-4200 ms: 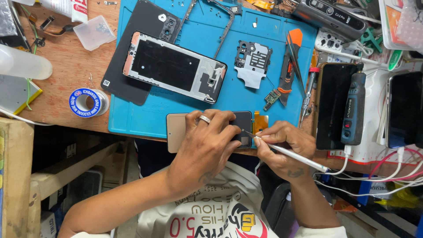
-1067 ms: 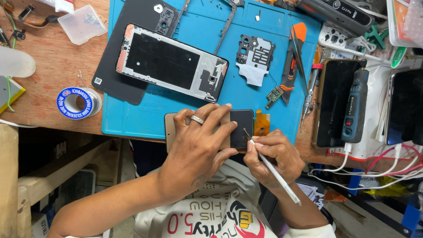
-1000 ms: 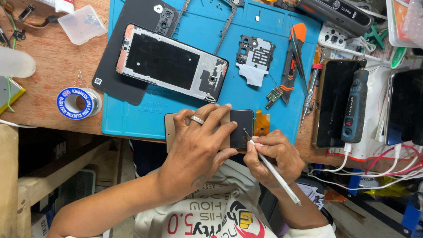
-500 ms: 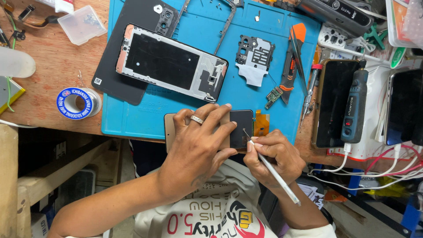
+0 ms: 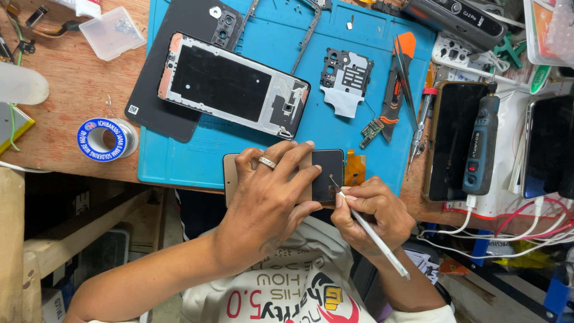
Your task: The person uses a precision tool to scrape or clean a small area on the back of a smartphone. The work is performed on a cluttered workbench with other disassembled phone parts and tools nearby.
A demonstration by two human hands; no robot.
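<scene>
Blue mat (image 5: 251, 158) covers the wooden bench, and at its near edge lies a phone screen (image 5: 326, 173) with an orange flex (image 5: 354, 168) at its right end. Left hand (image 5: 269, 197) lies flat over the screen, fingers spread, pinning it down. Right hand (image 5: 373, 212) is closed round a white tool (image 5: 373, 236), tip touching the screen's dark end. Farther back rests a phone frame (image 5: 233, 87); a solder spool (image 5: 103, 139) sits left of the mat.
</scene>
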